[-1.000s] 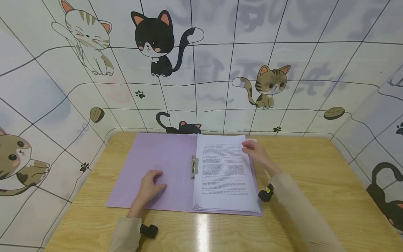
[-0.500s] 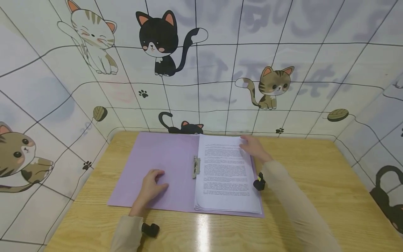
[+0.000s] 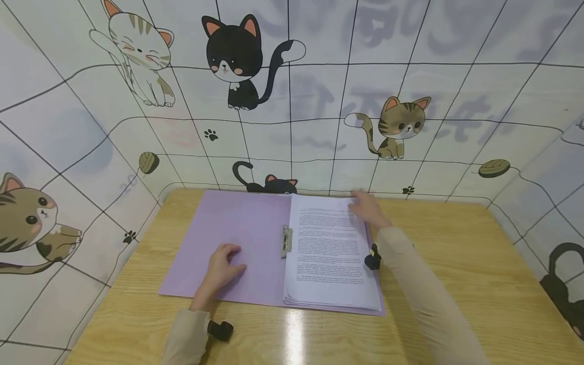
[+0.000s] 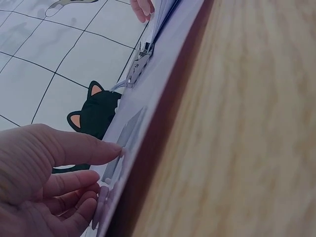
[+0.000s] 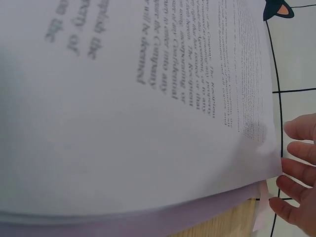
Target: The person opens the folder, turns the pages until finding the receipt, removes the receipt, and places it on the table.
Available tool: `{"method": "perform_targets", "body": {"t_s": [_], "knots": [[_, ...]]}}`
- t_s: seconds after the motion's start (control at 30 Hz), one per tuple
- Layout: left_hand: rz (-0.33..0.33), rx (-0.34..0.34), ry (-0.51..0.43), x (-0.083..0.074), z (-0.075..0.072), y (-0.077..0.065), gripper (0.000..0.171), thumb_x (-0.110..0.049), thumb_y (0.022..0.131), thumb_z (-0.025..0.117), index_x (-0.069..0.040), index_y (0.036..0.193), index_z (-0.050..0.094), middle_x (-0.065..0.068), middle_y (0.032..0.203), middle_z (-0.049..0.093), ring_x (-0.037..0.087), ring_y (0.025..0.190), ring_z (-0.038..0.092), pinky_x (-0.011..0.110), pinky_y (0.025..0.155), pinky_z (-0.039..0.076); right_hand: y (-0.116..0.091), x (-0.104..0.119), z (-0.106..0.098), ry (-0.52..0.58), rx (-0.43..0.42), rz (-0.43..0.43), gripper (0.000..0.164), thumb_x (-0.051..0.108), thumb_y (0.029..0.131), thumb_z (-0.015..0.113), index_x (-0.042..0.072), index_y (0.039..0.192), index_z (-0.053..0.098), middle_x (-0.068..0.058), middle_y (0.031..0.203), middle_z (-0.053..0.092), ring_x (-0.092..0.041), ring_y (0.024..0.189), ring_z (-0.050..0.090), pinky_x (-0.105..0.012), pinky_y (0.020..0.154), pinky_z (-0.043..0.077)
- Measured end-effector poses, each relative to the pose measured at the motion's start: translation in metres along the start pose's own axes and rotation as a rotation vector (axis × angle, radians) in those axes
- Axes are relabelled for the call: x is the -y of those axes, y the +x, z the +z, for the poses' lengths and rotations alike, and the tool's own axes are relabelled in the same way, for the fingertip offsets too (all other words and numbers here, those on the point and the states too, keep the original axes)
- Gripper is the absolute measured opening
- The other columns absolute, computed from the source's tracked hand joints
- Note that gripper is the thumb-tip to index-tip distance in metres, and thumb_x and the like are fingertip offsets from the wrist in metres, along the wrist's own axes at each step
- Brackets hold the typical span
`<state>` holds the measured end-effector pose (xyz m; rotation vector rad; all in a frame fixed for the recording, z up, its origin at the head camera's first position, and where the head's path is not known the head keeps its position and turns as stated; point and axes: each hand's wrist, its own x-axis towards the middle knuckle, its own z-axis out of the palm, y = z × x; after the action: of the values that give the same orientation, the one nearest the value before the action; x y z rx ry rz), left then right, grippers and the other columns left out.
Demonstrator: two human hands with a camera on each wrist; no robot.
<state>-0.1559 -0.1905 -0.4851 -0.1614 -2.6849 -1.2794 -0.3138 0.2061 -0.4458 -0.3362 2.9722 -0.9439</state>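
A purple folder (image 3: 237, 228) lies opened flat on the wooden table. On its right half sits a stack of printed white paper (image 3: 326, 258), beside a metal clip (image 3: 286, 242) at the spine. My left hand (image 3: 222, 266) is at the left cover with its fingers loosely bent, fingertips at the surface and nothing held. At the stack's far right corner is my right hand (image 3: 368, 208). In the right wrist view, the right hand's fingers (image 5: 298, 170) are spread alongside the paper corner. A pale pink tab (image 5: 261, 202) shows beneath that corner.
The wooden table (image 3: 438, 253) extends to the right of the folder and in front of it. Behind stands a white wall covering (image 3: 315, 142) with cartoon cats and grid lines. Each wrist carries a small black camera (image 3: 221, 331).
My right hand has shifted from the stack's right edge up to its far corner. The left hand has kept its place on the cover. The head view has turned slightly left.
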Motion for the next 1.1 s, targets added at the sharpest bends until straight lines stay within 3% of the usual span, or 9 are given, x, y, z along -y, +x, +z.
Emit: {"method": "perform_targets", "body": {"t_s": [0.27,0.37,0.53,0.67,0.8,1.1], "knots": [[-0.002,0.009,0.011,0.0,0.0,0.001,0.041,0.006,0.065,0.075,0.011,0.103,0.06,0.023,0.106,0.056,0.037,0.099,0.055,0.045,0.088,0.047,0.003,0.003,0.0,-0.092,-0.051,0.032,0.043,0.007,0.087,0.053,-0.011,0.127,0.049,-0.031,0.127,0.043,-0.044,0.119,0.038,-0.053,0.1,0.033],[-0.004,0.01,0.012,0.0,0.0,0.001,0.041,0.006,0.066,0.075,0.011,0.103,0.06,0.023,0.106,0.056,0.037,0.099,0.055,0.045,0.088,0.047,0.003,0.005,0.0,-0.075,-0.076,0.056,0.039,0.006,0.087,0.053,-0.01,0.122,0.053,-0.03,0.124,0.045,-0.043,0.116,0.04,-0.052,0.097,0.036],[-0.011,0.016,0.018,-0.003,0.0,0.0,0.041,0.006,0.066,0.074,0.011,0.104,0.06,0.024,0.107,0.055,0.038,0.1,0.055,0.046,0.089,0.047,-0.002,0.005,0.0,0.118,-0.111,0.122,0.029,0.007,0.089,0.05,-0.01,0.112,0.054,-0.027,0.109,0.056,-0.036,0.095,0.051,-0.044,0.08,0.044],[-0.015,0.019,0.015,-0.004,-0.001,0.0,0.041,0.006,0.066,0.074,0.012,0.104,0.06,0.024,0.107,0.055,0.038,0.101,0.055,0.046,0.089,0.046,-0.009,0.003,0.001,0.297,-0.087,0.174,0.038,0.009,0.09,0.05,-0.007,0.125,0.049,-0.026,0.119,0.054,-0.036,0.103,0.052,-0.045,0.088,0.043],[-0.014,0.021,0.01,-0.004,-0.001,-0.001,0.041,0.006,0.066,0.075,0.012,0.104,0.06,0.024,0.107,0.055,0.038,0.101,0.055,0.045,0.089,0.047,-0.016,0.001,0.0,0.418,-0.03,0.23,0.043,0.012,0.09,0.051,-0.006,0.129,0.047,-0.025,0.124,0.052,-0.036,0.11,0.05,-0.046,0.095,0.04],[-0.004,0.016,0.005,-0.002,0.001,-0.002,0.041,0.007,0.067,0.074,0.012,0.104,0.06,0.023,0.108,0.055,0.038,0.101,0.055,0.045,0.089,0.047,-0.041,0.005,-0.01,0.596,0.128,0.291,0.044,0.012,0.09,0.053,-0.003,0.131,0.047,-0.023,0.12,0.057,-0.024,0.093,0.06,-0.03,0.078,0.048]]}}
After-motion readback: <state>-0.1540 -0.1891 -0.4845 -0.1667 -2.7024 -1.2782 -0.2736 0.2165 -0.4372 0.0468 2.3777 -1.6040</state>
